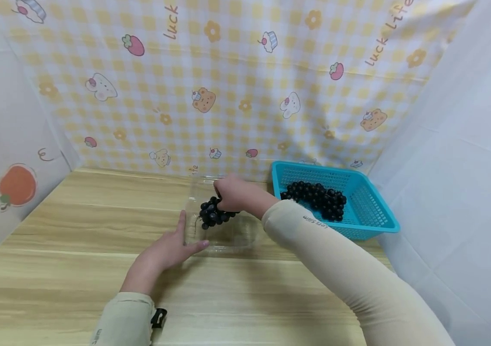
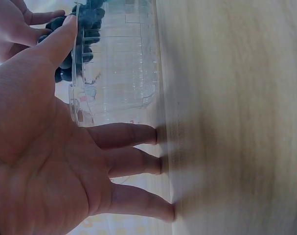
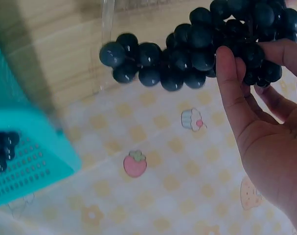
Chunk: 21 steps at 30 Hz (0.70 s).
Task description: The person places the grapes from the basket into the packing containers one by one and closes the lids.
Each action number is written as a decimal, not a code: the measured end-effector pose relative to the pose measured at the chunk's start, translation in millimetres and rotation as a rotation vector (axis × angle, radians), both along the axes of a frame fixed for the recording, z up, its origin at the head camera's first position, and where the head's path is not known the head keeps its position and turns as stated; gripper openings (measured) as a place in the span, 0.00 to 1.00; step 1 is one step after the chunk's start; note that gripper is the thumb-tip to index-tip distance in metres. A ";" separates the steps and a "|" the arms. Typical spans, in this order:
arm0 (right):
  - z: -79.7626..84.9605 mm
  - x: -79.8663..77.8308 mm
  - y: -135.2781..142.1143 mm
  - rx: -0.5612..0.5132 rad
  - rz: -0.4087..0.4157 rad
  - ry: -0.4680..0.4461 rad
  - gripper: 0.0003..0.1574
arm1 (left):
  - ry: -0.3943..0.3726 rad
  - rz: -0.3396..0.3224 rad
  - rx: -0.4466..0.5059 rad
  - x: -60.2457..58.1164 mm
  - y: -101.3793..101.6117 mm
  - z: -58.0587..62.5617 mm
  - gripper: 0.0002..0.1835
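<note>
Wood-grain surface (image 1: 76,240): clear box (image 2: 119,73), left hand (image 1: 167,250) spread against it, right hand (image 1: 236,193) pinching grapes (image 1: 212,212) over it; apparently placing, needing gentle release.

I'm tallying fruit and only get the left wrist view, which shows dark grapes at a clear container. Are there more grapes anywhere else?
Observer: Yes, the head view shows more dark grapes in a blue basket.
Operator: Which side of the container is that basket on?
Observer: To the right of the clear container, as the head view sees it.
Operator: And how do the grapes lie in there?
Observer: Close together in a pile, toward the basket's left end rather than its right.
</note>
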State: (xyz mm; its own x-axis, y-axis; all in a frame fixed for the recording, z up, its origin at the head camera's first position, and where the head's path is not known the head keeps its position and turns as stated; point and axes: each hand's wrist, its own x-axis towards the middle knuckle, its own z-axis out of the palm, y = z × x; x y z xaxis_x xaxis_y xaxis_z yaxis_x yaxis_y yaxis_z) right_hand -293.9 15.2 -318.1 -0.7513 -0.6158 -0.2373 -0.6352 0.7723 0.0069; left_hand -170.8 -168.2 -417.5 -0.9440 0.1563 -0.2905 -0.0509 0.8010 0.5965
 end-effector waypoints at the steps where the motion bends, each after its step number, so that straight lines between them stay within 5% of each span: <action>1: -2.1 0.7 -1.5 -0.009 -0.017 -0.005 0.14 | 0.000 0.001 -0.001 0.2 0.0 0.4 0.70; 15: -36.0 11.8 -18.8 -0.245 -0.247 -0.104 0.11 | -0.009 0.000 0.006 1.7 0.6 3.1 0.70; 21: -50.4 18.9 -22.9 -0.275 -0.326 -0.100 0.28 | -0.007 0.004 0.003 0.8 1.7 2.0 0.70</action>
State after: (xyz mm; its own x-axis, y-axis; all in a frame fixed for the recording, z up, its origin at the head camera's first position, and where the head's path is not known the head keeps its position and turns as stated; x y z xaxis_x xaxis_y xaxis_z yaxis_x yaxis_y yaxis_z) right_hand -274.9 -7.7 -368.4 -0.8988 -0.4003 -0.1785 -0.3447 0.8971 -0.2763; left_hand -170.0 -166.5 -415.5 -0.9425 0.1536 -0.2969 -0.0583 0.7990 0.5986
